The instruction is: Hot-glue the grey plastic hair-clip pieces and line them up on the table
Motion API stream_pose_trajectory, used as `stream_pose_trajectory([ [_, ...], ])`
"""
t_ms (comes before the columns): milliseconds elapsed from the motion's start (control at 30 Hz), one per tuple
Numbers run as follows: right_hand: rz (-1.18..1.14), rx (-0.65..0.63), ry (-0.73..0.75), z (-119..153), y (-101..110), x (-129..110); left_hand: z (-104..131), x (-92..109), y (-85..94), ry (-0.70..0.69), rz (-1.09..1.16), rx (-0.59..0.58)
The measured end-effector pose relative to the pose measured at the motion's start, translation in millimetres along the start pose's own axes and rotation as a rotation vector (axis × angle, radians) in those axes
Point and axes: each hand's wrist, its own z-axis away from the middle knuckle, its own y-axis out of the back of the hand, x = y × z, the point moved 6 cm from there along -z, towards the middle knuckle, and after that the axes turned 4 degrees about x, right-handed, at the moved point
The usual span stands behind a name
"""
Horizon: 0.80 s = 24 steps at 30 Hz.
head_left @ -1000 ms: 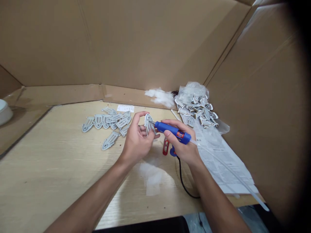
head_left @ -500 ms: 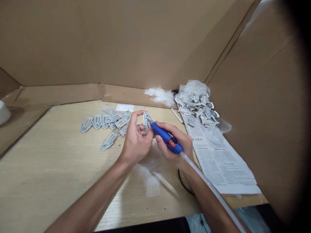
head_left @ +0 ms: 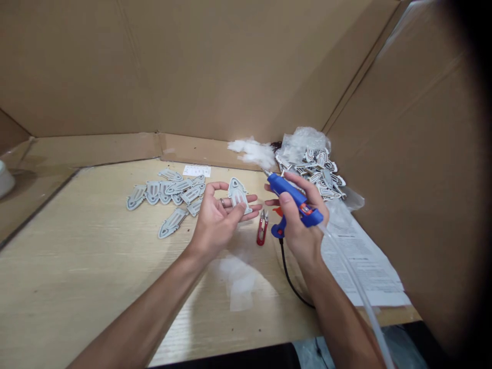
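Observation:
My left hand (head_left: 221, 215) pinches a flat grey-white boat-shaped piece (head_left: 237, 195) under the thumb, its other fingers stretched out behind it. In my right hand (head_left: 303, 225) is a blue glue gun (head_left: 290, 196), its nozzle pointing up and left, apart from the piece. A clear glue stick (head_left: 355, 274) trails from its back end and a black cord (head_left: 288, 274) from its handle. Between the two hands lie red thread snips (head_left: 262, 228). Left of my left hand, several similar grey pieces (head_left: 172, 222) are spread on the table.
White stuffing (head_left: 251, 152) lies by the back cardboard wall (head_left: 192, 77). At the back right, more pieces (head_left: 321, 166) are heaped beside a clear plastic bag (head_left: 307, 141) on newspaper (head_left: 357, 261). A thin white sheet (head_left: 242, 292) lies in front, a printed slip (head_left: 197, 170) behind.
My right hand has drawn the glue gun right, away from the piece, uncovering the red snips. My left hand has turned the piece to face me and spread its fingers.

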Motion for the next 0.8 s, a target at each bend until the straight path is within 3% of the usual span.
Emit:
stream_pose_trajectory([
  [133,-0.264,0.159,-0.216,-18,15,17,-4,1,4.1,-0.013,-0.069,-0.006],
  [233,-0.381,0.258,-0.401,-30,27,33,-9,7,11.6,-0.118,-0.231,0.020],
  [300,-0.390,0.267,-0.435,-35,33,38,-11,11,16.3,-0.185,-0.365,0.047],
  [400,-0.312,0.139,-0.339,-34,32,32,-13,13,18.3,-0.211,-0.428,0.037],
  [567,-0.067,-0.284,-0.133,-17,9,18,-15,12,21.9,-0.187,-0.296,0.082],
  [800,-0.075,-0.345,-0.136,-8,2,19,-14,16,20.6,-0.215,-0.288,0.072],
])
